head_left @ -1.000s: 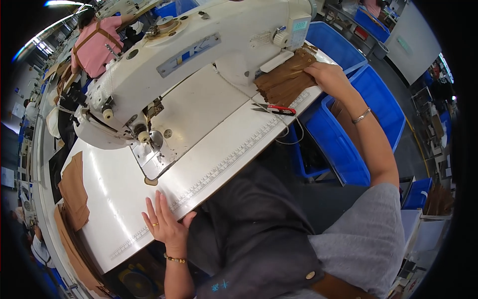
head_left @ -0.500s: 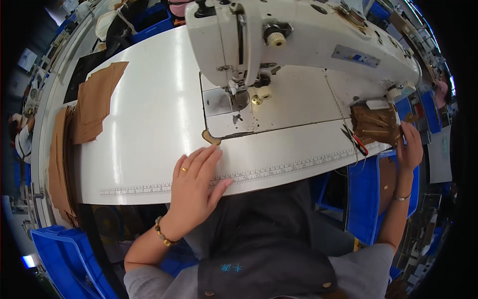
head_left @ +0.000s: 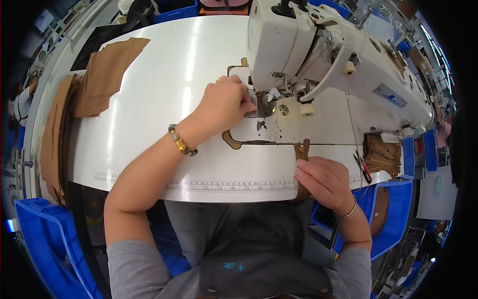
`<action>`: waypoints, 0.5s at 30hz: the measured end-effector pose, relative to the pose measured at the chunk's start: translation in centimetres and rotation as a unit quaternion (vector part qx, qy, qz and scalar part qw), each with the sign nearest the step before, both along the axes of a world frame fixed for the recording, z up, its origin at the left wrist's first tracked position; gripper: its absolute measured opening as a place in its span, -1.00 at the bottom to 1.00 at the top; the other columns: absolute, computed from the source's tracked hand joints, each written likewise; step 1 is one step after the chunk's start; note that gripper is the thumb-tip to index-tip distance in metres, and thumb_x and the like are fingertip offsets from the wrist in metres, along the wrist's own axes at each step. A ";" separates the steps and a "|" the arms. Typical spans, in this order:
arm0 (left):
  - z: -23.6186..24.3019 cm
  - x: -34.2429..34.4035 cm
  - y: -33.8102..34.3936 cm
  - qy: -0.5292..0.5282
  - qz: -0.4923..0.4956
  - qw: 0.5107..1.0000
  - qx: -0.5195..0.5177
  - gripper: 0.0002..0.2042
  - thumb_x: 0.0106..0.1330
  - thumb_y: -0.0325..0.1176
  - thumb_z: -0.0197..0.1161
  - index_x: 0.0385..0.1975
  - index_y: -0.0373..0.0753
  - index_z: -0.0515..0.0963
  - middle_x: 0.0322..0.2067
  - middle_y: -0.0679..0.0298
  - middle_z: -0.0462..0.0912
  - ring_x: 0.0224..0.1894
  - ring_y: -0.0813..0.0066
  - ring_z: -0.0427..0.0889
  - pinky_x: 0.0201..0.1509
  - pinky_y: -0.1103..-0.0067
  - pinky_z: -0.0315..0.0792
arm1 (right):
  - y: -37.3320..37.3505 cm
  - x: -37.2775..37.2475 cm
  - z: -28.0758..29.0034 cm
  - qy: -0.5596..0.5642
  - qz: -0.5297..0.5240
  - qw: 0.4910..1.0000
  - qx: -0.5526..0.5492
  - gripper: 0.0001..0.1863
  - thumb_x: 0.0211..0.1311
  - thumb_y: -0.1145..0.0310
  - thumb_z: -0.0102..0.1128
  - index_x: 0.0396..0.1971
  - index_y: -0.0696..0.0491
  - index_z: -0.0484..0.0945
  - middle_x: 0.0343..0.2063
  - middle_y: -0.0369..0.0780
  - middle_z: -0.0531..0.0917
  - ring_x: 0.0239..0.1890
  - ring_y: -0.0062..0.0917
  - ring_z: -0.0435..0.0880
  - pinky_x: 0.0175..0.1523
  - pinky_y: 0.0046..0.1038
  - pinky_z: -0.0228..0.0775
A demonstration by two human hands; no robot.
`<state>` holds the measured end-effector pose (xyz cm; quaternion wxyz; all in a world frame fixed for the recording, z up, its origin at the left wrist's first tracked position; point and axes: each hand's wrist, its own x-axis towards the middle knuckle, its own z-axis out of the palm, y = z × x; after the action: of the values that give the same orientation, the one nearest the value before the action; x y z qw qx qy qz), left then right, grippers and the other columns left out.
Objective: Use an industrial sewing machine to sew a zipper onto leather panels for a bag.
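My right hand (head_left: 324,181) is closed on a brown zipper (head_left: 302,149) with brass-coloured metal, at the front edge of the white table. One end of the zipper points toward the sewing machine (head_left: 343,50), and its lower part hangs at the table's edge. Beside the machine's needle area, my left hand (head_left: 225,103) has its fingers bent and pinched together over the metal needle plate (head_left: 267,107). Whatever may be between those fingertips is too small or hidden to make out.
A bundle of brown zippers (head_left: 381,154) lies at the right, with red-handled thread snips (head_left: 366,172) beside it. Brown fabric pieces (head_left: 107,79) are stacked at the left. A ruler strip (head_left: 239,186) runs along the front edge. Blue bins (head_left: 47,239) stand below both sides.
My left hand has gone from the table front up to the needle area, its fingers now pinched. My right hand has left the bundle with a zipper, moving inward. The view has shifted.
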<state>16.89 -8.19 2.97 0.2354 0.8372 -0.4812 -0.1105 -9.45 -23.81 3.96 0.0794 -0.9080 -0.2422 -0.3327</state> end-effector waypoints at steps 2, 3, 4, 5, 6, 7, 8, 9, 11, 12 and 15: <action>0.5 0.9 1.5 -0.004 0.013 1.000 0.028 -0.80 0.26 -0.21 0.49 -0.37 -0.20 0.72 -0.13 0.20 0.66 0.02 0.15 0.60 0.07 0.29 0.49 | 0.6 0.8 -0.5 -0.002 0.019 1.000 0.018 -0.67 0.06 0.47 0.47 -0.12 0.16 0.70 -0.07 -0.07 0.75 -0.21 -0.31 0.79 -0.14 -0.35 0.74; 0.7 1.1 2.2 -0.009 0.023 0.998 0.049 -0.82 0.27 -0.22 0.49 -0.32 -0.19 0.73 -0.12 0.23 0.66 0.04 0.17 0.59 0.10 0.30 0.47 | 0.8 1.1 -0.8 0.007 0.024 0.999 0.022 -0.67 0.06 0.46 0.46 -0.12 0.16 0.71 -0.06 -0.07 0.74 -0.21 -0.32 0.80 -0.14 -0.37 0.74; 0.7 1.0 2.7 -0.009 0.028 0.998 0.058 -0.82 0.27 -0.22 0.49 -0.32 -0.19 0.73 -0.12 0.23 0.66 0.04 0.17 0.59 0.10 0.30 0.47 | 1.0 1.3 -1.0 0.009 0.029 0.999 0.030 -0.67 0.06 0.45 0.46 -0.12 0.16 0.71 -0.06 -0.07 0.74 -0.21 -0.33 0.80 -0.14 -0.39 0.73; 0.7 0.5 3.3 -0.082 0.041 0.996 0.011 -0.80 0.26 -0.29 0.47 -0.16 -0.16 0.72 -0.06 0.23 0.67 0.04 0.18 0.61 0.13 0.31 0.46 | 1.2 1.5 -1.2 0.012 0.034 0.999 0.028 -0.67 0.06 0.45 0.46 -0.12 0.16 0.71 -0.06 -0.07 0.74 -0.21 -0.33 0.80 -0.14 -0.39 0.73; 0.5 -0.2 3.8 -0.151 0.050 0.987 -0.033 -0.70 0.25 -0.36 0.46 0.00 -0.12 0.71 0.00 0.23 0.68 0.04 0.20 0.62 0.16 0.32 0.46 | 1.3 1.7 -1.4 0.018 0.015 0.999 0.027 -0.67 0.07 0.43 0.44 -0.12 0.16 0.70 -0.05 -0.09 0.74 -0.20 -0.34 0.79 -0.14 -0.40 0.72; 0.3 -1.1 4.0 -0.154 0.053 0.986 -0.032 -0.70 0.25 -0.36 0.46 0.00 -0.12 0.71 0.00 0.23 0.68 0.04 0.20 0.62 0.16 0.32 0.46 | 1.4 1.8 -1.5 0.022 -0.005 0.999 0.031 -0.66 0.08 0.41 0.43 -0.11 0.16 0.70 -0.04 -0.10 0.74 -0.19 -0.35 0.79 -0.13 -0.41 0.70; 0.0 -2.1 4.1 -0.198 0.018 0.978 -0.056 -0.61 0.24 -0.41 0.42 0.10 -0.10 0.66 0.07 0.25 0.66 0.09 0.22 0.60 0.21 0.28 0.42 | 1.4 1.9 -1.7 0.025 -0.004 0.999 0.028 -0.66 0.08 0.41 0.43 -0.11 0.16 0.70 -0.04 -0.10 0.74 -0.19 -0.35 0.79 -0.13 -0.41 0.70; -0.3 -3.0 4.0 -0.239 -0.020 0.968 -0.078 -0.52 0.23 -0.46 0.39 0.20 -0.08 0.61 0.13 0.27 0.64 0.13 0.24 0.58 0.26 0.25 0.38 | 1.3 2.0 -1.8 0.042 -0.008 0.999 0.026 -0.66 0.09 0.40 0.41 -0.10 0.16 0.69 -0.03 -0.11 0.73 -0.17 -0.35 0.79 -0.13 -0.42 0.69; -0.9 -4.3 3.3 -0.272 -0.018 0.961 -0.053 -0.49 0.20 -0.50 0.35 0.22 -0.09 0.60 0.15 0.27 0.63 0.14 0.26 0.57 0.27 0.22 0.38 | 1.2 2.1 -1.9 0.060 -0.012 0.998 0.023 -0.65 0.09 0.38 0.40 -0.09 0.16 0.68 -0.03 -0.13 0.73 -0.16 -0.36 0.78 -0.12 -0.42 0.67; -1.1 -4.8 2.9 -0.294 -0.019 0.955 -0.020 -0.46 0.18 -0.54 0.32 0.24 -0.11 0.60 0.17 0.27 0.62 0.15 0.28 0.57 0.28 0.19 0.37 | 1.1 2.1 -2.0 0.074 -0.016 0.997 0.022 -0.65 0.09 0.39 0.38 -0.09 0.15 0.68 -0.03 -0.13 0.73 -0.15 -0.36 0.78 -0.12 -0.41 0.67; -1.2 -3.8 1.2 -0.317 0.000 0.949 0.011 -0.56 0.25 -0.51 0.23 0.16 -0.14 0.63 0.03 0.26 0.67 0.18 0.27 0.56 0.36 0.10 0.32 | 1.0 2.3 -2.3 0.085 -0.024 0.996 0.022 -0.65 0.08 0.42 0.36 -0.08 0.14 0.67 -0.02 -0.14 0.72 -0.15 -0.35 0.77 -0.12 -0.40 0.66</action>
<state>13.10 -6.98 1.77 0.0617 0.8315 -0.5300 0.1547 -7.18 -22.85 1.70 0.1120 -0.9366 -0.2049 -0.2614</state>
